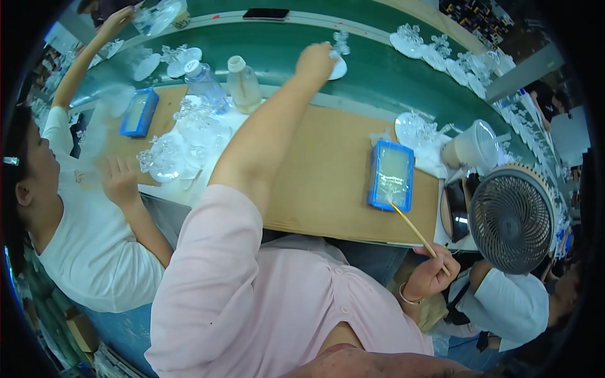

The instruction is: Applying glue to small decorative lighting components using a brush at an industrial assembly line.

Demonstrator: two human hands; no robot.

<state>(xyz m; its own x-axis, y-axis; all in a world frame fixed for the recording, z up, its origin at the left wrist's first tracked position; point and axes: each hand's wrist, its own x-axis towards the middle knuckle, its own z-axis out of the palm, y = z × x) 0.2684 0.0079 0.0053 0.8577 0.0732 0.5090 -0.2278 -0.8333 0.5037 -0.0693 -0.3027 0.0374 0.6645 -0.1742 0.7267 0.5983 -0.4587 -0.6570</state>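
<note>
Brown cardboard (315, 183), flat; blue tray (375, 177) atop

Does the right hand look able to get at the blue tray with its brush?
Likely yes: the right hand holds the brush, its tip at the near edge of the blue tray, and the fan stands to the right, clear of that path.

Bright blue is being shown by the tray (375, 173), tan and yellow by the brush (413, 229), white by the disc (339, 70), plain brown by the cardboard (328, 170), green by the belt (391, 85), and pale pink by the shirt (296, 302).
</note>
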